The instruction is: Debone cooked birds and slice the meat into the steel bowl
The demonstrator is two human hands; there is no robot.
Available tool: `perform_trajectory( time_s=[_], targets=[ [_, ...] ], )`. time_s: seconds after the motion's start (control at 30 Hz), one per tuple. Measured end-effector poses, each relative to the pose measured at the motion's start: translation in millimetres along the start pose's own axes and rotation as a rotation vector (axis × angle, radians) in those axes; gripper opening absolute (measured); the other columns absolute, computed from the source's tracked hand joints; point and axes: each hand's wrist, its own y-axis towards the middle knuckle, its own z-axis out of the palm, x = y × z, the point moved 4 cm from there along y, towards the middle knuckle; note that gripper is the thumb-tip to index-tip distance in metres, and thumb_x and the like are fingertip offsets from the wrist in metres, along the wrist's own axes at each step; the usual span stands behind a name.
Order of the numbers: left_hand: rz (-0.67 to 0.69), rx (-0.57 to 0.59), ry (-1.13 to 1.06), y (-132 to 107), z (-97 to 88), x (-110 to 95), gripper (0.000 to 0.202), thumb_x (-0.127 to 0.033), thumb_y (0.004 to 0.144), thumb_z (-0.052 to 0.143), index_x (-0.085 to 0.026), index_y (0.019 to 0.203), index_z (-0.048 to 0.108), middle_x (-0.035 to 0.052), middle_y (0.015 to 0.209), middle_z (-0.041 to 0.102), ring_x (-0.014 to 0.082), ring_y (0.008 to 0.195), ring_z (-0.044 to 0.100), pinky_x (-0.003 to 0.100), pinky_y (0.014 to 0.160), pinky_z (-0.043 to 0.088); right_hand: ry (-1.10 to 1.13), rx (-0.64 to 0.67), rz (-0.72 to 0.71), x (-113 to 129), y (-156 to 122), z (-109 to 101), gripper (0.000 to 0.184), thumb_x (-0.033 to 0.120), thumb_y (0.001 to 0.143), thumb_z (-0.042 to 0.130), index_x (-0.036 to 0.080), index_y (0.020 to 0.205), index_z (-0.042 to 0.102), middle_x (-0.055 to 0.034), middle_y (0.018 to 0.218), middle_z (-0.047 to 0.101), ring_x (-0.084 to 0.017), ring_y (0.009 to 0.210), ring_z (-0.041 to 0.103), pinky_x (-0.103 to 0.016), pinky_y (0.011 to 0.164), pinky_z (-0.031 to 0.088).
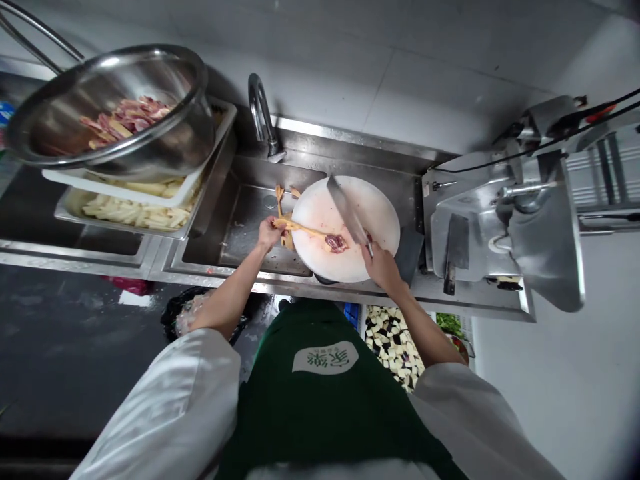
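Observation:
A round white cutting board (373,207) rests over the right end of a steel sink (250,220). My left hand (270,233) is closed on the foot end of a yellow poultry leg (300,229) that reaches onto the board, ending in a dark red meaty piece (337,243). More yellow feet hang at the board's left edge. My right hand (383,265) grips the handle of a cleaver (347,213), its blade raised at an angle over the board, just right of the meat.
A large steel bowl (165,143) holding cut meat pieces sits on stacked trays of pale strips (130,212) at the left. A faucet (263,117) stands behind the sink. A meat slicer (525,213) stands at the right. Below the counter is a crate of cubed eggplant (395,343).

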Motion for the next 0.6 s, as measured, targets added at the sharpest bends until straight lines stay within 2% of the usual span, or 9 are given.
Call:
perform_trajectory(
  time_s=[0.07, 0.1, 0.13, 0.23, 0.3, 0.37, 0.43, 0.53, 0.6],
  targets=[
    [0.004, -0.001, -0.005, 0.3, -0.4, 2.6, 0.031, -0.016, 0.072, 0.074, -0.02, 0.076, 0.044, -0.006, 0.06, 0.058, 0.0087, 0.045, 0.055, 0.022, 0.05, 0.05, 0.031, -0.151, -0.009, 13.1, -2.3, -10.1, 0.049, 0.043, 0.107, 0.034, 0.008, 0.132, 0.056, -0.0207, 0.1, 0.074, -0.031, 0.091, 0.073, -0.035, 0.079, 0.051],
    [0.004, -0.005, -0.004, 0.3, -0.4, 3.9, 0.03, -0.015, 0.072, 0.073, -0.02, 0.076, 0.043, -0.0063, 0.059, 0.057, 0.0087, 0.046, 0.054, 0.022, 0.05, 0.05, 0.042, -0.16, 0.014, 20.1, -5.2, -5.4, 0.048, 0.042, 0.107, 0.033, 0.006, 0.13, 0.056, -0.0211, 0.099, 0.074, -0.03, 0.09, 0.073, -0.033, 0.078, 0.05],
    [0.004, -0.012, 0.004, 0.1, -0.4, 5.1, 0.03, -0.014, 0.072, 0.072, -0.021, 0.076, 0.043, -0.0064, 0.059, 0.056, 0.0087, 0.046, 0.054, 0.021, 0.05, 0.049, 0.042, -0.112, 0.053, 26.1, -8.5, 5.8, 0.047, 0.04, 0.107, 0.034, 0.006, 0.128, 0.057, -0.0214, 0.098, 0.074, -0.029, 0.089, 0.073, -0.032, 0.076, 0.05],
    [0.021, -0.035, 0.046, -0.4, -0.4, 6.2, 0.027, -0.013, 0.072, 0.071, -0.02, 0.075, 0.045, -0.0058, 0.06, 0.056, 0.0085, 0.047, 0.055, 0.019, 0.049, 0.047, -0.005, 0.191, 0.184, 31.3, -18.7, 52.2, 0.041, 0.035, 0.106, 0.039, 0.007, 0.123, 0.062, -0.0213, 0.098, 0.075, -0.028, 0.089, 0.073, -0.031, 0.075, 0.049],
    [0.04, -0.044, 0.064, -0.5, -1.2, 5.1, 0.026, -0.012, 0.072, 0.07, -0.02, 0.074, 0.046, -0.0055, 0.061, 0.057, 0.0084, 0.047, 0.055, 0.019, 0.048, 0.045, -0.006, 0.304, 0.195, 23.8, -20.9, 66.2, 0.039, 0.037, 0.105, 0.042, 0.01, 0.125, 0.062, -0.0204, 0.104, 0.075, -0.027, 0.093, 0.073, -0.03, 0.076, 0.049],
    [0.048, -0.043, 0.062, -0.2, -2.7, 3.6, 0.026, -0.012, 0.072, 0.07, -0.02, 0.074, 0.045, -0.0057, 0.06, 0.057, 0.0084, 0.046, 0.055, 0.018, 0.047, 0.044, 0.026, 0.313, 0.147, 12.8, -18.5, 56.4, 0.036, 0.037, 0.104, 0.044, 0.013, 0.125, 0.062, -0.0185, 0.109, 0.075, -0.027, 0.097, 0.072, -0.029, 0.078, 0.049],
    [0.046, -0.04, 0.054, 0.3, -4.2, 2.6, 0.026, -0.011, 0.072, 0.07, -0.02, 0.074, 0.045, -0.0061, 0.059, 0.056, 0.0083, 0.046, 0.054, 0.018, 0.047, 0.044, 0.047, 0.256, 0.089, 5.9, -14.7, 30.2, 0.034, 0.036, 0.104, 0.045, 0.014, 0.12, 0.064, -0.017, 0.107, 0.075, -0.027, 0.099, 0.071, -0.029, 0.081, 0.049],
    [0.044, -0.029, 0.064, 1.0, -4.5, 2.0, 0.025, -0.01, 0.073, 0.069, -0.02, 0.073, 0.045, -0.0057, 0.058, 0.055, 0.0088, 0.046, 0.053, 0.02, 0.048, 0.045, 0.075, 0.002, 0.029, 15.6, -8.7, -12.3, 0.039, 0.041, 0.105, 0.038, 0.015, 0.119, 0.063, -0.0166, 0.101, 0.074, -0.029, 0.095, 0.071, -0.033, 0.081, 0.049],
    [0.046, -0.025, 0.081, 1.3, -2.9, 2.3, 0.024, -0.01, 0.075, 0.066, -0.02, 0.073, 0.045, -0.005, 0.058, 0.055, 0.0095, 0.046, 0.053, 0.021, 0.049, 0.045, 0.111, -0.166, 0.02, 32.8, -6.3, -20.4, 0.045, 0.045, 0.107, 0.032, 0.014, 0.123, 0.06, -0.0171, 0.1, 0.074, -0.029, 0.093, 0.071, -0.033, 0.08, 0.048]
  ],
)
